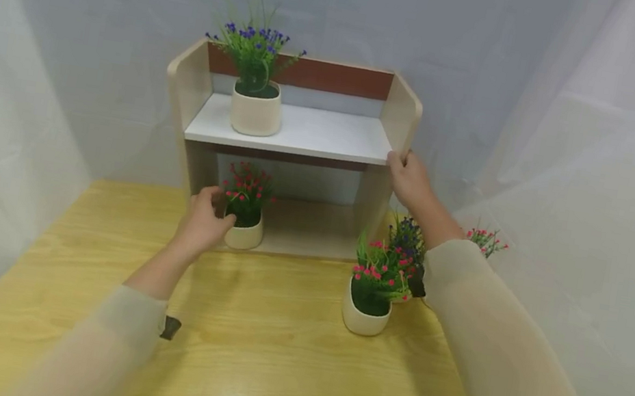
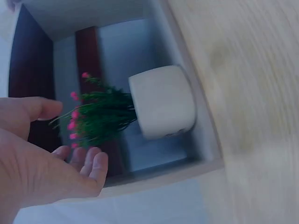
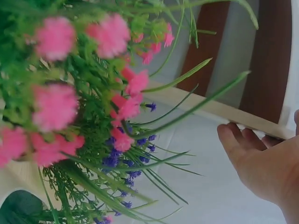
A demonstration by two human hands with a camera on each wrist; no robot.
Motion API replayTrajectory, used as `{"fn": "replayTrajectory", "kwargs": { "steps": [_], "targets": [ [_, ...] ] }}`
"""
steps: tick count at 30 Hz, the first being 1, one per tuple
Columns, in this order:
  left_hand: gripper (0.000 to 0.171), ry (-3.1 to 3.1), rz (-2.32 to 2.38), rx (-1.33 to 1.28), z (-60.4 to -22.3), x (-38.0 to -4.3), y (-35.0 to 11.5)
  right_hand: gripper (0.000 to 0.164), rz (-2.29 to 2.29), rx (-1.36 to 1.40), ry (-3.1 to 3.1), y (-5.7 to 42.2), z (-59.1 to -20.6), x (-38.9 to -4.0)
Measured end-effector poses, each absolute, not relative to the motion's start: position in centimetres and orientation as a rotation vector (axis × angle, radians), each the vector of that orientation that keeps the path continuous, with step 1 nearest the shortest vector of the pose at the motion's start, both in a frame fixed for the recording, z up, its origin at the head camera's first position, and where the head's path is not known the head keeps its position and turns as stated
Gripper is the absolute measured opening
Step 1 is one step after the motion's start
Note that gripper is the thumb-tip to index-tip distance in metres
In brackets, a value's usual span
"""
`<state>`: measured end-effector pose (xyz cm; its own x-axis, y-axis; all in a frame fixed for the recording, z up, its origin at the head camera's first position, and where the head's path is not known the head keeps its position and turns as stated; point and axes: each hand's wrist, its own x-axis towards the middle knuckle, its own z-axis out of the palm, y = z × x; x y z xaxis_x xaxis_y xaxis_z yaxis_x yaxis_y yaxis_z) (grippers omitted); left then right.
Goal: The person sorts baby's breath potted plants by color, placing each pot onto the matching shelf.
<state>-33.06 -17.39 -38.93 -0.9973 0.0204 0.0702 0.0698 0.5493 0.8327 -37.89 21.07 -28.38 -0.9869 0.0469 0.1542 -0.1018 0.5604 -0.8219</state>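
Observation:
A small two-tier shelf (image 1: 315, 135) of pale wood stands at the back of the table. On its lower board, at the left, sits a white pot (image 1: 245, 236) with pink flowers. My left hand (image 1: 204, 220) hovers beside these flowers; in the left wrist view its thumb and fingers are spread apart, with nothing held between them. My right hand (image 1: 413, 184) grips the front edge of the shelf's right side panel (image 1: 402, 111), fingers along the outer face. A white pot (image 1: 256, 111) with purple flowers stands on the upper board, to the left.
In front of the shelf's right side, a white pot (image 1: 364, 313) with pink flowers stands on the wooden table (image 1: 243, 352). Purple flowers (image 1: 407, 236) and more pink flowers (image 1: 486, 241) show behind it, partly hidden by my right arm. Pale sheeting (image 1: 596, 173) hangs around the table.

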Motion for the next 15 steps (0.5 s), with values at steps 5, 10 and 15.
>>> {"fn": "replayTrajectory", "kwargs": {
  "steps": [5,10,15],
  "targets": [
    [0.061,-2.509,-1.452,-0.036,-37.5,-32.1,-18.0,0.061,1.446,0.055,-2.575,21.2,-28.4,-36.3],
    [0.055,-2.284,-1.496,0.048,-35.9,-32.1,-18.8,0.059,1.473,0.098,-2.543,21.8,-28.5,-34.1],
    [0.07,-2.224,-1.56,0.144,-34.4,-33.0,-20.1,0.056,1.519,0.187,-2.49,22.7,-29.1,-31.2]
  ]
}}
